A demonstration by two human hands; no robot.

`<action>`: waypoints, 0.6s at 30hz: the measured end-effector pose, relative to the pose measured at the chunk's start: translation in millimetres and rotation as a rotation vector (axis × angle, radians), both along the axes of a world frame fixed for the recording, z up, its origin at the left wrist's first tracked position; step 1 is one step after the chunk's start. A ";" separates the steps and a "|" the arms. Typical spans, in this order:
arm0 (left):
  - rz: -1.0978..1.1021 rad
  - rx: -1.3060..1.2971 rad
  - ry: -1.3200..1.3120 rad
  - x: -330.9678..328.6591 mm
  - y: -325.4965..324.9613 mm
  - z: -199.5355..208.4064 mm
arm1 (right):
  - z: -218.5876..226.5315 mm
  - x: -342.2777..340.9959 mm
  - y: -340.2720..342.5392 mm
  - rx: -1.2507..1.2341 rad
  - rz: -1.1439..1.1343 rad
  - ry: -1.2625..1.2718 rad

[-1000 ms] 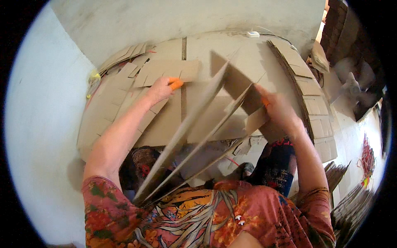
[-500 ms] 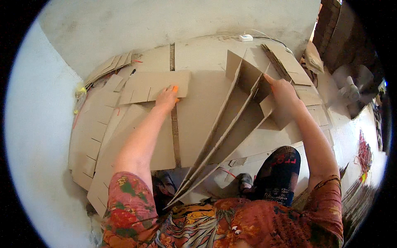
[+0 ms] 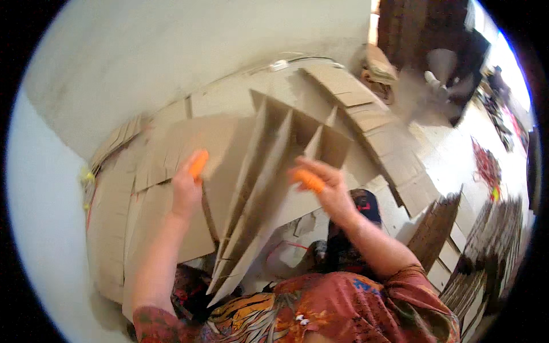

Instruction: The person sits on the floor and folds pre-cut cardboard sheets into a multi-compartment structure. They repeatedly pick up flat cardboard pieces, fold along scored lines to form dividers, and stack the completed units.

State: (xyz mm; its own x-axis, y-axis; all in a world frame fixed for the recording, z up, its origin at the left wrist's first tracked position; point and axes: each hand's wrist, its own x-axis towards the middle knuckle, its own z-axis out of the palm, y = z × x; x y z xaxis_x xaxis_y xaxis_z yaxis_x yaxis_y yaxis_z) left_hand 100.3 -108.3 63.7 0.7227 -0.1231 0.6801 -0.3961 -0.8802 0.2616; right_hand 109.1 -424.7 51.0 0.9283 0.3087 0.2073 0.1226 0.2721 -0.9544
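Slotted cardboard dividers (image 3: pixel 251 183) stand fanned apart in front of me, joined to a cross panel (image 3: pixel 334 143) at their far end. My right hand (image 3: pixel 326 188) hovers by the right side of these dividers, fingers stretched out and apart, holding nothing that I can see. My left hand (image 3: pixel 187 183) is over a flat slotted cardboard sheet (image 3: pixel 214 134) left of the dividers. Motion blurs its fingers, so whether it grips the sheet is unclear. Both hands wear orange finger covers.
More slotted cardboard sheets (image 3: pixel 108 228) lie at the left, with others (image 3: pixel 366 120) along the right. Dark-edged cardboard stacks (image 3: pixel 480 246) stand at the lower right. A fan (image 3: pixel 437 83) is at the far right, and a white power strip (image 3: pixel 279 66) lies by the wall.
My right hand has let go of the cross panel's right end and come left and nearer. My left hand has drawn back toward me. The view has turned rightward.
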 end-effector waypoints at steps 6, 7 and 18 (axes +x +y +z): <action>-0.459 0.342 0.076 -75.7 -84.5 28.9 | 16.6 -45.8 -4.8 0.288 0.216 0.459; -0.477 0.393 0.088 -80.2 -82.1 24.9 | 18.4 -49.4 -9.1 0.228 0.227 0.352; 0.674 0.101 0.411 -221.0 73.7 -113.1 | -99.9 -38.2 -109.6 0.407 0.014 0.222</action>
State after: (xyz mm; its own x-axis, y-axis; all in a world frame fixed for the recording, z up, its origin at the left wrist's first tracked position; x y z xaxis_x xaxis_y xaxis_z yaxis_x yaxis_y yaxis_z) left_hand -120.7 -34.6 -49.4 0.8539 0.3834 0.3521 0.3413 -0.9231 0.1774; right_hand 70.9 -534.3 -48.9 0.9602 0.2561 0.1113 -0.0786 0.6304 -0.7723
